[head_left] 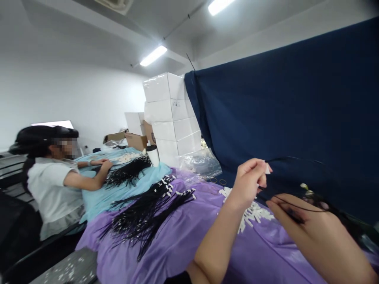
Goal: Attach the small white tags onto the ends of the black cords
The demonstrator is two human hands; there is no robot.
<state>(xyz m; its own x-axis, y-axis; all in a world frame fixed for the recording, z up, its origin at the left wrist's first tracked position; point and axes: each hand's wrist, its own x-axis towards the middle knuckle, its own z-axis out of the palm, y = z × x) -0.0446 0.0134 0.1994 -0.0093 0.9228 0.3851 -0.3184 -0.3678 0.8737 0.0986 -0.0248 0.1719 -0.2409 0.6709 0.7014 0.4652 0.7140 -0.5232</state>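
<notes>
My left hand (250,179) is raised over the purple cloth, its fingers pinched on a small white piece (267,169) with a thin black cord (291,157) coming out of it. The cord loops to the right in front of the dark blue curtain. Lower and to the right is my right hand (308,223), fingers curled, with part of the black cord running across it; its fingertips are partly hidden. Beneath both hands lies a heap of white strips (254,213). To the left, a bundle of black cords (142,215) with white ends rests on the purple cloth (180,232).
A co-worker (56,185) sits at the left, hands over a blue cloth (117,193) with more black cords (130,171). A white cup (153,156) with a black lid stands near stacked white boxes (174,118). The dark blue curtain (284,106) hangs behind my hands.
</notes>
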